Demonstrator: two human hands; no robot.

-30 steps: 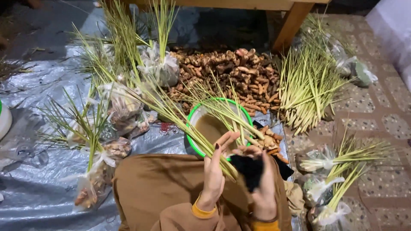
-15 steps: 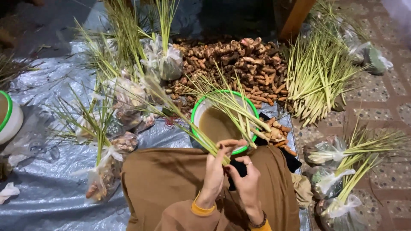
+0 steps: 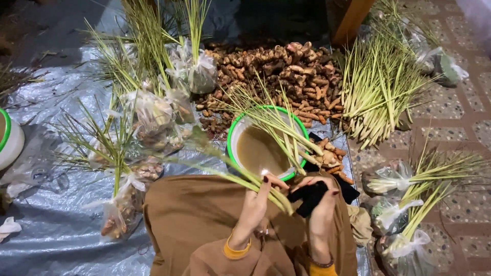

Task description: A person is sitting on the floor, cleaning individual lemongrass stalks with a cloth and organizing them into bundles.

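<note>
Lemongrass stalks (image 3: 240, 176) lie across the lap, just in front of the green-rimmed bowl (image 3: 245, 127).

Their long line runs from the thick ends near the left hand (image 3: 253, 209) out past the bowl's left side to the leafy tips. The left hand pinches them by the thick ends. The right hand (image 3: 322, 212), on the bowl's right side, is curled around a black cloth (image 3: 307, 197), touching the stalk ends.

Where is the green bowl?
The bowl sits mid-view, just beyond both hands, with the root pile behind it and lemongrass stalks lying across it.
</note>
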